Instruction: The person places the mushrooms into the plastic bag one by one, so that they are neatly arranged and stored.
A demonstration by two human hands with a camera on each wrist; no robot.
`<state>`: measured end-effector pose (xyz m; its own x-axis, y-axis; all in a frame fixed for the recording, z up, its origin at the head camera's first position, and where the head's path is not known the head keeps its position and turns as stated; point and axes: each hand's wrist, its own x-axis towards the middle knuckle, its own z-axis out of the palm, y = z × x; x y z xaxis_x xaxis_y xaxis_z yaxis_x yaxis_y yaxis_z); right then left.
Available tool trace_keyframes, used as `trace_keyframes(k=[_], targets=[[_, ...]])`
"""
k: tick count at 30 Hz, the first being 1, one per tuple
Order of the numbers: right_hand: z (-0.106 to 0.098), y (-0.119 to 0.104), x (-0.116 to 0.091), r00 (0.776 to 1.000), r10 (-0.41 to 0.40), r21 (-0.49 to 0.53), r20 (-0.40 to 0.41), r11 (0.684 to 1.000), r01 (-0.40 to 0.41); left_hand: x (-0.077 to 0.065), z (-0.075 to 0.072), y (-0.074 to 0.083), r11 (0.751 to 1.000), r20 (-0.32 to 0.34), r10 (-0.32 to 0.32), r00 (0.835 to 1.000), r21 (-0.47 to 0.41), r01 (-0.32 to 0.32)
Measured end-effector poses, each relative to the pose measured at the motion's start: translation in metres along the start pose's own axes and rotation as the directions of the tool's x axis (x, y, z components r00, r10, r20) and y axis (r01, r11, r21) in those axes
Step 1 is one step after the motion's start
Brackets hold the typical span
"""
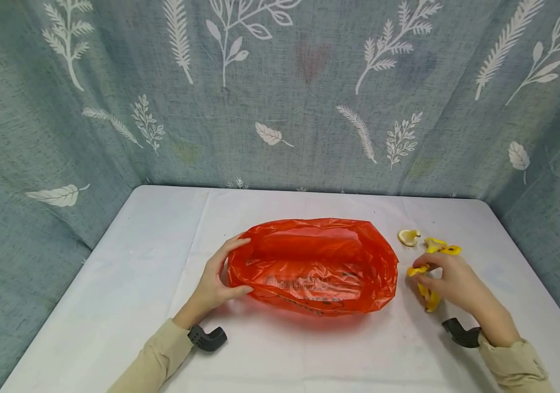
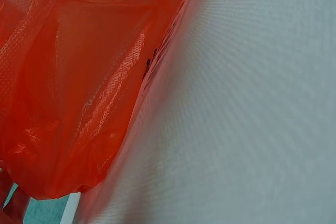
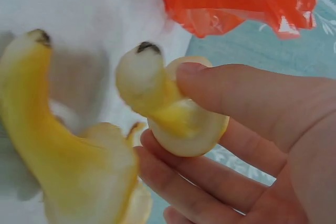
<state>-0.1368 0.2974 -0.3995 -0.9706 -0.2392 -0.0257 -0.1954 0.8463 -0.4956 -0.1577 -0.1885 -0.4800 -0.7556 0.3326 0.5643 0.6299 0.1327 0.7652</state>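
Note:
A red plastic bag (image 1: 309, 248) stands with its mouth spread wide in the middle of the table. My left hand (image 1: 211, 281) holds the bag's left end, thumb on the near rim and fingers on the far rim; the left wrist view shows mostly the bag's side (image 2: 79, 87). To the right of the bag, my right hand (image 1: 457, 281) pinches a small curled piece of banana peel (image 3: 181, 121) between thumb and fingers, above the table. Another yellow peel piece (image 3: 68, 161) with a dark tip lies close by it.
Beyond the right hand lie more peel pieces, one pale and curled (image 1: 409, 237), others yellow (image 1: 435, 244). A white cloth covers the table (image 1: 142, 273). Blue-green curtains (image 1: 280, 109) with white leaf prints hang behind and at both sides.

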Motion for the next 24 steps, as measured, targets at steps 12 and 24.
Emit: trace_keyframes(k=[12,24], targets=[[-0.021,-0.014,-0.001,0.993,-0.104,-0.027,-0.063,0.994,0.103,0.007,0.0,0.027,1.0,0.001,-0.003,1.0,0.006,0.003],[-0.043,-0.037,0.004,0.978,-0.191,-0.054,-0.082,0.981,0.187,0.0,0.0,0.004,0.999,0.009,-0.036,0.999,0.02,0.036]])
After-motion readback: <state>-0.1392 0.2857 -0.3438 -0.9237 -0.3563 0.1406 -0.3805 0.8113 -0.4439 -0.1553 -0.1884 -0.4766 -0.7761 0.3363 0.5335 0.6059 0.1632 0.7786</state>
